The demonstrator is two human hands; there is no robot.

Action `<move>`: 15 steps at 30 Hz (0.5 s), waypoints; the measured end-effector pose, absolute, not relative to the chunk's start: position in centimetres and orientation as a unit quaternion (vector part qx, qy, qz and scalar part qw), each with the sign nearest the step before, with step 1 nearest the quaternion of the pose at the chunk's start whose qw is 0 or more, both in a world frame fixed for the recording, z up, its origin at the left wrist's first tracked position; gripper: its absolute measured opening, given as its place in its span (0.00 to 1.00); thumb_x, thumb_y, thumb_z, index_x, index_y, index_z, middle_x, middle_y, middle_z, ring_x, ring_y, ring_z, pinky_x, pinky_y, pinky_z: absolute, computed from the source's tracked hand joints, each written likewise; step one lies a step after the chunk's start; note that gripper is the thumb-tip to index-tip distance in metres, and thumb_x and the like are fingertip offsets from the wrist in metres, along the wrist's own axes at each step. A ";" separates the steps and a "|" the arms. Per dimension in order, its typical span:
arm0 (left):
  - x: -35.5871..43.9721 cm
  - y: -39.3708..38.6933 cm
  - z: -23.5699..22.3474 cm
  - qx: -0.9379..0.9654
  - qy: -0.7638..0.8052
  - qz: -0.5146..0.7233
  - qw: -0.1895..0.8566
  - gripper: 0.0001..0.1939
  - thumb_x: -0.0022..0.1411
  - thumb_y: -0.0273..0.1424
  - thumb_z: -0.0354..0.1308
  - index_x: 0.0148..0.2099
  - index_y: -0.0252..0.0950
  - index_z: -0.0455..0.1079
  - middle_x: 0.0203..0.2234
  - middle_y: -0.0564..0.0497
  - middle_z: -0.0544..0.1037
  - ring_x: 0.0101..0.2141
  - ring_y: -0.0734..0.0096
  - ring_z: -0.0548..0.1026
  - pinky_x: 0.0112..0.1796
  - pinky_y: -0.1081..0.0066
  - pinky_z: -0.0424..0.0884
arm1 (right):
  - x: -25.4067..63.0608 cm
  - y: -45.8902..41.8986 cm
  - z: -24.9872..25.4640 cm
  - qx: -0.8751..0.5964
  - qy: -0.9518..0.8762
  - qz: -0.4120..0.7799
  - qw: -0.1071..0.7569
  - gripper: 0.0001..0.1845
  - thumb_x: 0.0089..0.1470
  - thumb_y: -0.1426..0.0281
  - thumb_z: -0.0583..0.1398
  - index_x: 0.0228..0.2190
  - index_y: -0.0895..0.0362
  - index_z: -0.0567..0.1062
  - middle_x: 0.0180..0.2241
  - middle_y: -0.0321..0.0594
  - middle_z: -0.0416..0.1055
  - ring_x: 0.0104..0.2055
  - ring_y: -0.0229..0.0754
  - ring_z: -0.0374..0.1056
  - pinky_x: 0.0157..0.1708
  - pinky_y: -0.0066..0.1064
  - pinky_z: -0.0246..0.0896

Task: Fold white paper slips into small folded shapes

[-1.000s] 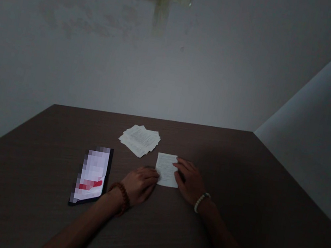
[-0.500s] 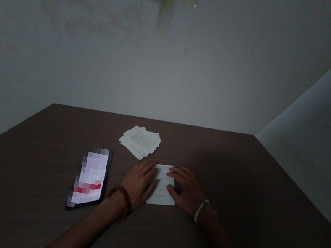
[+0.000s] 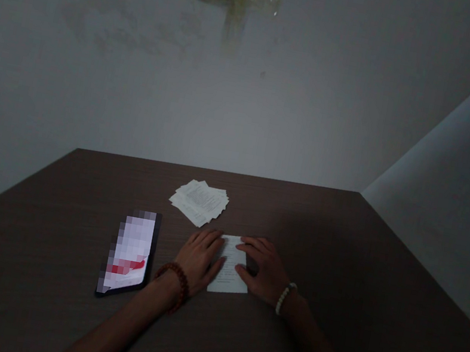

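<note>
A small white printed paper slip [image 3: 229, 272] lies on the dark wooden table [image 3: 337, 267] in front of me. My left hand [image 3: 200, 261], with a brown bead bracelet at the wrist, rests flat on the slip's left edge, fingers stretched out. My right hand [image 3: 261, 269], with a white bead bracelet, lies flat on the slip's right side, fingers extended. Neither hand grips anything.
A loose stack of similar white slips [image 3: 200, 200] lies further back on the table. A phone [image 3: 130, 253] with a lit screen sits to the left of my left hand. Grey walls close the table at the back and right.
The slip has slid toward me from a second ago, and both hands came back with it. Since half a second ago the hands have barely moved.
</note>
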State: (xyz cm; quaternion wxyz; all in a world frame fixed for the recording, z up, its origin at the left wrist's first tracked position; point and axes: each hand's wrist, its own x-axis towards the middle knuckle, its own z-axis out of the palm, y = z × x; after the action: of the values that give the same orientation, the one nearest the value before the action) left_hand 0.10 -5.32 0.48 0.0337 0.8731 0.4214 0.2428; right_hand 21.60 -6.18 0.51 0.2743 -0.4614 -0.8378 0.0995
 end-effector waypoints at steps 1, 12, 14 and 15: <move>0.1 -5.4 0.7 0.871 0.418 0.255 0.035 0.16 0.64 0.33 0.50 0.51 0.32 0.66 0.50 0.40 0.71 0.50 0.54 0.67 0.50 0.53 0.65 | 21.6 -6.2 0.5 -0.464 -0.838 0.098 0.270 0.21 0.49 0.68 0.62 0.47 0.54 0.72 0.52 0.43 0.67 0.53 0.47 0.60 0.54 0.43 0.53; 0.4 -6.1 2.3 0.851 0.424 0.301 0.070 0.11 0.66 0.30 0.47 0.44 0.33 0.69 0.43 0.43 0.74 0.43 0.62 0.72 0.45 0.61 0.71 | 21.7 -6.0 0.4 -0.450 -0.840 0.124 0.276 0.24 0.49 0.68 0.63 0.49 0.55 0.70 0.50 0.43 0.70 0.52 0.49 0.60 0.53 0.44 0.53; 0.4 -5.8 2.0 0.853 0.433 0.281 0.074 0.11 0.63 0.28 0.49 0.45 0.33 0.69 0.45 0.42 0.73 0.45 0.58 0.71 0.46 0.57 0.70 | 21.6 -6.0 0.5 -0.448 -0.838 0.128 0.284 0.24 0.49 0.69 0.63 0.49 0.55 0.70 0.49 0.42 0.71 0.51 0.48 0.61 0.52 0.43 0.53; 0.4 -5.6 1.9 0.855 0.435 0.273 0.076 0.12 0.62 0.28 0.50 0.47 0.33 0.68 0.47 0.42 0.72 0.46 0.56 0.70 0.47 0.55 0.69 | 21.5 -6.1 0.5 -0.446 -0.838 0.129 0.287 0.24 0.48 0.70 0.63 0.49 0.55 0.70 0.48 0.42 0.71 0.50 0.48 0.61 0.52 0.43 0.54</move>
State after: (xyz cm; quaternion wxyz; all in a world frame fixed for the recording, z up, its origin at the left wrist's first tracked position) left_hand 0.39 -5.63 1.90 0.0758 0.8546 0.4355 0.2726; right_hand 21.51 -6.05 0.50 0.2871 -0.4457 -0.8380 0.1290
